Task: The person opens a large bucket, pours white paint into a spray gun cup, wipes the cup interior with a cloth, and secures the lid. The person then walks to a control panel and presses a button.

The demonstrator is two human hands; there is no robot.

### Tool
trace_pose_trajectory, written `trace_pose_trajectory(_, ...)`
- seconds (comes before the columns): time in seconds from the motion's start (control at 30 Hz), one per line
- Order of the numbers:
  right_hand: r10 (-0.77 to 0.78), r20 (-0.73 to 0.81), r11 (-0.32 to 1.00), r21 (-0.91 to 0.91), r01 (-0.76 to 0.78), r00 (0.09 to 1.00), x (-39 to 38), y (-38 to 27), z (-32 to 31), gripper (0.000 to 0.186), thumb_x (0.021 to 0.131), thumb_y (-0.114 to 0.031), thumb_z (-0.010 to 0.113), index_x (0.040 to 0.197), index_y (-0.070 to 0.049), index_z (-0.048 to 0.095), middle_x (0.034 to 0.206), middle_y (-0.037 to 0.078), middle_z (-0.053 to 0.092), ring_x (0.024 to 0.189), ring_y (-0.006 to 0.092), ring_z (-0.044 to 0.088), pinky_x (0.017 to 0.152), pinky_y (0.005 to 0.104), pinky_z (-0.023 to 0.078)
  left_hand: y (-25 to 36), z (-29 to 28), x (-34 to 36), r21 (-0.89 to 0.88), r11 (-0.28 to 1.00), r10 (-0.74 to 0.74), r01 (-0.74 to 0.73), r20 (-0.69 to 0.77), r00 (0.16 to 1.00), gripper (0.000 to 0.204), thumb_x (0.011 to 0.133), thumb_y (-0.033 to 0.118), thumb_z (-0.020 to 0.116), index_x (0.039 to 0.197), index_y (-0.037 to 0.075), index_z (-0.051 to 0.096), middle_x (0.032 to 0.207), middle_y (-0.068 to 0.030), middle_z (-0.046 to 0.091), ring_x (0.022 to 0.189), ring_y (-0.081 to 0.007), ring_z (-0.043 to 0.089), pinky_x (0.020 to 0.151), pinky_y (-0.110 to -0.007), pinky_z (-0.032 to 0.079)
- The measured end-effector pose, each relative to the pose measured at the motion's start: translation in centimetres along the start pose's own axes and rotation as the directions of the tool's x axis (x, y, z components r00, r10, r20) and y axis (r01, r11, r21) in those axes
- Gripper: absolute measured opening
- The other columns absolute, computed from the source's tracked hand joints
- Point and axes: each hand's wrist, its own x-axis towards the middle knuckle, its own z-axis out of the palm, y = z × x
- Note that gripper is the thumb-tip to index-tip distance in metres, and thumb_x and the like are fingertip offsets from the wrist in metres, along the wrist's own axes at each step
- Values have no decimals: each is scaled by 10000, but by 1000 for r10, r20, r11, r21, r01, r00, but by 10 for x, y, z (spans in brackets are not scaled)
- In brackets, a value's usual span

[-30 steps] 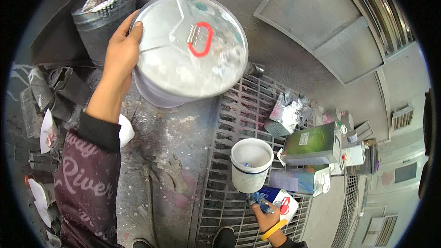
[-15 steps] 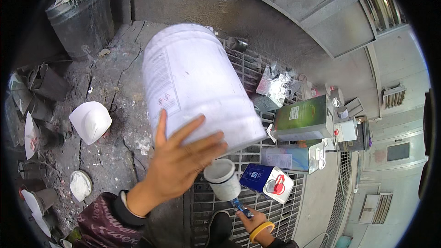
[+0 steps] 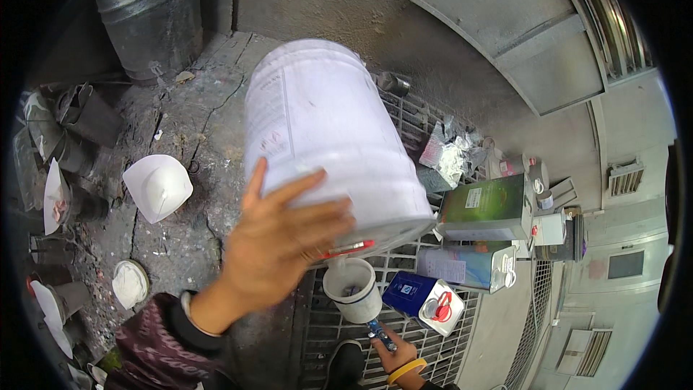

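A large white bucket (image 3: 328, 123) is tilted so that its rim end faces down and toward me. My left hand (image 3: 278, 238) lies against its lower side with spread, slightly blurred fingers. A red strip (image 3: 350, 248) shows at the bucket's lower rim, partly behind my fingers. Just below it is a small whitish cup (image 3: 359, 303) with a blue handle (image 3: 382, 335). My right hand (image 3: 397, 352), with a yellow band at the wrist, is closed around that handle. Pale liquid seems to run from the bucket into the cup, partly hidden by my left hand.
A blue-and-white can with a red cap (image 3: 426, 300) stands right of the cup, with a blue can (image 3: 469, 266) and a green can (image 3: 484, 207) beyond. Metal grating (image 3: 325, 361) lies underneath. Left are a white paper cone (image 3: 159, 186), a round lid (image 3: 130, 285) and a dark bucket (image 3: 155, 25).
The view has shifted, so most things appear farther right. The red strip at the bucket's rim has come into sight, and the cup's mouth now shows more fully beneath it.
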Motion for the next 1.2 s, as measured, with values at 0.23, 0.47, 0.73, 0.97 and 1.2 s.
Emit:
trace_pose_trajectory(0.23,-204,-218,952,182,245,954,36,-18,-11,589,863,-225,823,1408,-93,645,960,199,756,765,322,741,704,362,567,-25,-41,48,-451,869,-373,206,-323,870,382,1001,154,695,1371,63,675,1377,-101,680,1302,-189,594,1144,-351,403)
trace_pose_trajectory(0.47,-326,-311,879,249,407,893,41,-17,-15,584,828,-116,824,1375,-10,646,1092,231,751,908,314,759,823,367,575,-47,-66,79,-602,779,-530,178,-480,699,412,1052,218,645,1419,32,628,1348,-99,682,1215,-141,629,1079,-281,455)
trace_pose_trajectory(0.73,-309,-242,874,308,375,920,32,-11,-21,547,851,-147,806,1355,2,652,1113,238,749,941,306,767,833,352,574,-63,-82,77,-605,774,-535,189,-465,705,423,1076,230,600,1449,30,597,1408,-101,643,1272,-157,600,1107,-288,436)
trace_pose_trajectory(0.97,-204,-196,957,168,238,959,22,-16,-3,506,913,-339,784,1383,-187,677,957,203,768,772,267,763,705,351,573,-29,-45,21,-230,946,-306,228,-406,861,374,1047,170,610,1383,11,646,1443,-132,634,1362,-259,562,1174,-377,378)
trace_pose_trajectory(1.2,-23,38,988,154,17,999,-11,2,15,507,926,-439,755,1373,-209,685,811,218,738,635,301,715,621,390,547,-10,3,-42,-58,998,-36,22,-257,966,345,870,59,747,1212,98,771,1273,-103,736,1356,-330,577,1249,-597,227)
